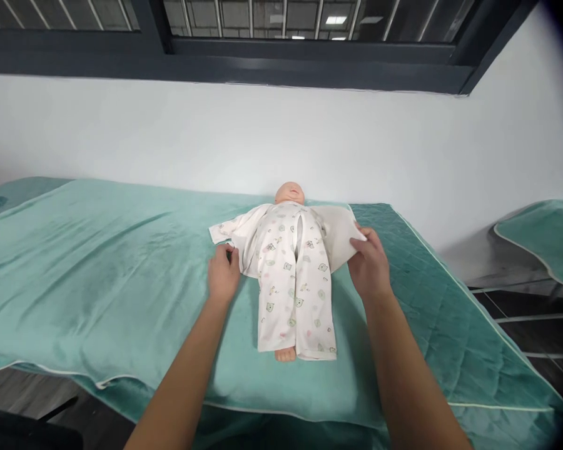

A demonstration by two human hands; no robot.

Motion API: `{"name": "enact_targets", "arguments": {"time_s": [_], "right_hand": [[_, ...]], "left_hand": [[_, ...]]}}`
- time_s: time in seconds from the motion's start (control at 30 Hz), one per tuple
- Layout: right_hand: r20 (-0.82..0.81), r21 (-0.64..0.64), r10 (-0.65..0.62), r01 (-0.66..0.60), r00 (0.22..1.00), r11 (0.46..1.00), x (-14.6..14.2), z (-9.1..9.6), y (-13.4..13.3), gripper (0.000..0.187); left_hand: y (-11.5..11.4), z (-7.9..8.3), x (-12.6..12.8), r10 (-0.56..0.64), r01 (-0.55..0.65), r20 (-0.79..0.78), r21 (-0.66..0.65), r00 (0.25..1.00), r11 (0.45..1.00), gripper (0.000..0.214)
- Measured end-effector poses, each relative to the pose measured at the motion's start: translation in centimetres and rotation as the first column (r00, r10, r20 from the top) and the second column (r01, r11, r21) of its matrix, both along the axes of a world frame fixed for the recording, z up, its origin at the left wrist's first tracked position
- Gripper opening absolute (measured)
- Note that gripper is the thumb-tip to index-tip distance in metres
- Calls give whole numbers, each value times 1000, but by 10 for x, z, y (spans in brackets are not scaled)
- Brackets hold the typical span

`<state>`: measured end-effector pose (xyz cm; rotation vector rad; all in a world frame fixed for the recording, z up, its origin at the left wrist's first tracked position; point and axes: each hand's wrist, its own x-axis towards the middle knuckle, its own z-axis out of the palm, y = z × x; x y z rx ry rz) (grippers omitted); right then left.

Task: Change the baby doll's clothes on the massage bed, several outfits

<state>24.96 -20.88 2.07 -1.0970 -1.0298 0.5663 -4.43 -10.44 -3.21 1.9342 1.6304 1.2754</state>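
A baby doll (289,192) lies on its back on a green bed, head toward the wall. White printed pants (281,287) cover its legs and reach high up its front; one foot (285,355) shows below a hem. Under them a white baby shirt (340,234) is spread out, its sleeve stretched to the left. My right hand (370,262) pinches the edge of the shirt's right flap and holds it out to the side. At the shirt's left edge, just below the sleeve, my left hand (224,272) has its fingers closed; the cloth appears to be between them.
The green bed cover (98,269) spreads to the left, with a quilted darker part (426,325) on the right. A white wall (192,131) and a dark window frame (309,65) stand behind. Another green-covered surface (548,244) is at far right.
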Motion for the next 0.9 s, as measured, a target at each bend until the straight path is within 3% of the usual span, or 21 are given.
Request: {"name": "enact_targets", "arguments": {"time_s": [0.03, 0.1, 0.17, 0.2, 0.3, 0.4, 0.5, 0.57, 0.63, 0.73, 0.8, 0.9], "right_hand": [[184, -24, 95, -92, 978, 995, -7, 9, 0, 9], [553, -140, 268, -229, 789, 963, -21, 23, -3, 11], [735, -230, 334, -247, 589, 941, -30, 33, -9, 18], [763, -244, 333, -231, 554, 942, -32, 36, -13, 22], [716, -300, 381, -234, 585, 925, -33, 45, -21, 32], [621, -352, 474, -319, 624, 880, -28, 51, -20, 25], [515, -365, 527, -384, 676, 848, -21, 58, -4, 19], [465, -318, 456, -338, 758, 886, -17, 60, 16, 17], [447, -252, 269, -168, 853, 953, -15, 60, 44, 15], [460, -198, -12, 116, 888, 973, -18, 52, 92, 10], [488, -207, -70, 194, 870, 959, -23, 43, 116, 10], [473, -235, -79, 212, 878, 949, -31, 29, 133, 14]], "left_hand": [[0, 0, -1, -22, 23, 66, -16, 998, 1000, 14], [-1, 2, -3, -36, 45, 240, -33, 970, 998, 15], [-1, 10, -3, -24, 49, 406, -53, 914, 997, 15], [-2, 17, -2, -30, 62, 457, -55, 889, 997, 15], [-11, 43, 11, -166, 174, 435, 22, 885, 984, 14], [-30, 63, 31, -401, 390, 128, 98, 907, 915, 9], [-51, 72, 44, -593, 620, -229, 70, 772, 781, 13], [-58, 74, 46, -652, 691, -297, 40, 698, 722, 14], [-54, 77, 44, -647, 663, -193, 21, 737, 749, 14], [-25, 80, 43, -380, 384, 95, -27, 920, 923, 22], [6, 83, 48, -175, 196, 185, -103, 967, 975, 30], [54, 86, 66, -99, 124, 137, -187, 986, 975, 35]]}}
